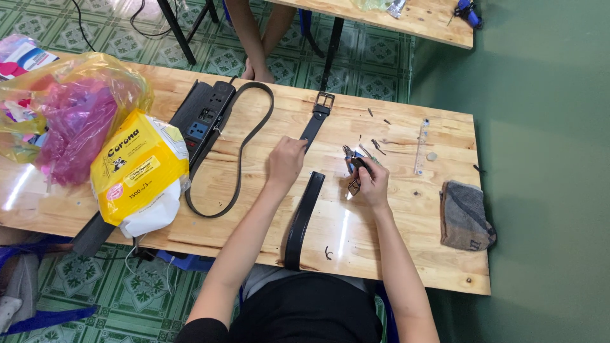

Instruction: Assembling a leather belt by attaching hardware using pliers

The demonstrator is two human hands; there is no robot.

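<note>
Belt (305, 209) lies under left hand (286, 162), beside right hand (372, 181) gripping pliers (352, 166).

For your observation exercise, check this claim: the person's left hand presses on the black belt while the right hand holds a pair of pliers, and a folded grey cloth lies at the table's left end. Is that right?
Not quite. The head view shows the grey cloth at the table's right end, not the left. The rest holds: the left hand presses on the black belt, and the right hand holds the pliers.

The belt (304, 213) passes hidden under the left hand (286, 162); the tool's (353, 170) handles vanish inside the right hand (372, 181)
</note>
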